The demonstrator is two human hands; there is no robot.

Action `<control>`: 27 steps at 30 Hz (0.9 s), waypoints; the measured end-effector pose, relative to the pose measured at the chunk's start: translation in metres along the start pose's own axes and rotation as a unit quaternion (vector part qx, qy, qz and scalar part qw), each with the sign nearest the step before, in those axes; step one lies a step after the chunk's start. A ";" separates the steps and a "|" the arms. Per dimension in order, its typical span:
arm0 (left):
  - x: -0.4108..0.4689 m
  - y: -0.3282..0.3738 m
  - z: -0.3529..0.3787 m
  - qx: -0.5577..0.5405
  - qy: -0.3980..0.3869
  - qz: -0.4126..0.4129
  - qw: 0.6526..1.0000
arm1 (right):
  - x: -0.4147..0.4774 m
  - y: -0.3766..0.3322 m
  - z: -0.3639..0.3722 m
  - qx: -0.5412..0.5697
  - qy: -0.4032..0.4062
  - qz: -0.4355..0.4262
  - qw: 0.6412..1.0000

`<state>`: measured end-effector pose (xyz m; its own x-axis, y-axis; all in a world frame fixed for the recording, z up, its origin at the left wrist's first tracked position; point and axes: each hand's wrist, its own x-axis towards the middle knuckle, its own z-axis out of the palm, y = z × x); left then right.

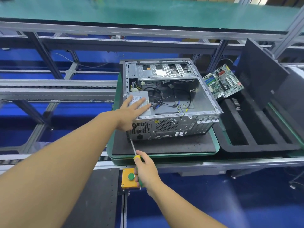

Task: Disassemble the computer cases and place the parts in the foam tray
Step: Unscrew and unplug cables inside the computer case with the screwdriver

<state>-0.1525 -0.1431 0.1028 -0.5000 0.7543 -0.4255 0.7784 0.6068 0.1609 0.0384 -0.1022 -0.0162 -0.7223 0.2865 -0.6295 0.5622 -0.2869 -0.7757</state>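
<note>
1. Grey metal computer case [171,102] lay on its side at centre frame with the open face up. That put both its inside and its rear screws within easy reach.
2. Left hand [131,111] was spread flat on the silver power supply [139,98] in the case's near-left corner. The fingers were straight, pressing and not gripping. My read: it was bracing the unit and the case so neither could shift under the tool.
3. Right hand [146,171], low centre, was wrapped tight round the green-and-yellow handle of the screwdriver [134,148]. The shaft slanted up and left, with the tip at the bottom-left corner of the rear panel, beside the power socket. Whether it sat in a screw head was too small to tell.
4. Loose cables [164,100] sprawled over the case floor. The motherboard [222,81] was already out, propped tilted at the top edge of the black foam tray [256,129], right of the case. It leaned there and did not lie flat in a slot.
5. A black side panel [259,74] stood leaning at upper right behind the tray, out of the working space.
6. Judging from all that, the power supply looked like the part being freed. Its cables could snag on the way out.
</note>
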 end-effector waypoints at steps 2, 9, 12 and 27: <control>0.001 0.000 0.001 0.001 0.002 0.001 1.000 | -0.001 0.000 0.004 0.116 -0.031 0.049 0.991; 0.002 -0.001 0.003 0.006 0.003 0.001 1.000 | 0.005 0.011 0.004 0.324 -0.129 0.092 0.933; 0.001 0.000 0.003 0.007 0.006 0.001 1.000 | 0.007 0.016 0.009 0.311 -0.111 0.087 0.940; -0.002 0.004 0.005 0.000 0.028 0.003 1.000 | 0.000 0.005 0.011 0.012 0.004 0.004 1.000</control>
<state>-0.1467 -0.1438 0.0995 -0.5161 0.7704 -0.3743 0.7815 0.6024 0.1622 0.0369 -0.1136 -0.0196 -0.7141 0.2913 -0.6365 0.5584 -0.3113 -0.7690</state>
